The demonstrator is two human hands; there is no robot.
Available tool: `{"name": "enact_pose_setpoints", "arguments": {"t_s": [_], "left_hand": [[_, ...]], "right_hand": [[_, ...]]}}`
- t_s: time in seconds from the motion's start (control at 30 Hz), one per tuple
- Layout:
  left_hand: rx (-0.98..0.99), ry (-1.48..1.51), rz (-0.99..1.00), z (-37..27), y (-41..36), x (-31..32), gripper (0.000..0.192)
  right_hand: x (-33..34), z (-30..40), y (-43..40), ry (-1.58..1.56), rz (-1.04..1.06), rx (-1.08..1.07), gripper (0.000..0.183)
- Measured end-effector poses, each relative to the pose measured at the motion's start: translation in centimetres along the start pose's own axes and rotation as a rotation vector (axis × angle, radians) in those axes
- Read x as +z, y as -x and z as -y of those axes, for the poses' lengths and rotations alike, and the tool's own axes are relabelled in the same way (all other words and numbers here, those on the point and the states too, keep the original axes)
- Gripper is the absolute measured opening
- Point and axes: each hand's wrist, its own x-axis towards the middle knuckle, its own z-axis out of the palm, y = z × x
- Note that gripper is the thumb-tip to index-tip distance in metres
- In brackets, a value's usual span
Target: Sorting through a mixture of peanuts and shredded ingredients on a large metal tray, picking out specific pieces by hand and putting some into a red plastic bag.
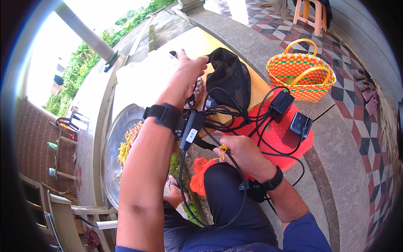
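My left hand [190, 71] reaches over the wooden table [248, 80], fingers spread, beside a black mesh bag [228, 78]; whether a fingertip touches the bag is unclear. Partly hidden under that hand is a bag of brownish pieces [199, 91]. Near my right knee, my right hand [247, 154] is closed on yellow strands [223, 151]. A red plastic bag [201, 176] hangs just below them. On the left, behind my left forearm, a round metal tray [115, 157] holds yellow strands and pinkish-brown pieces [135, 130]. Black cables and a black box [192, 127] lie between my arms.
A red plastic stool [283, 135] at my right carries black devices [300, 126] and cables. Beyond it stands a woven yellow and red basket [300, 74]. Shoes [371, 100] line the wall, and an orange stool [311, 15] stands at the far right. A cable loops over my lap.
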Motion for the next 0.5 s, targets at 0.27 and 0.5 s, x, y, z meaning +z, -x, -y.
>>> {"name": "enact_pose_setpoints", "arguments": {"t_s": [0.27, 0.5], "left_hand": [[0.32, 0.153, 0.053, -4.5, 11.1, -2.3, 0.053], [0.079, 0.026, 0.286, -0.3, 27.9, -7.4, 0.022]], "right_hand": [[-1.9, 1.1, -1.9, 0.266, -0.181, -0.008, 0.012], [-3.0, 3.8, -2.8, -0.099, -0.566, 0.221, 0.03]]}}
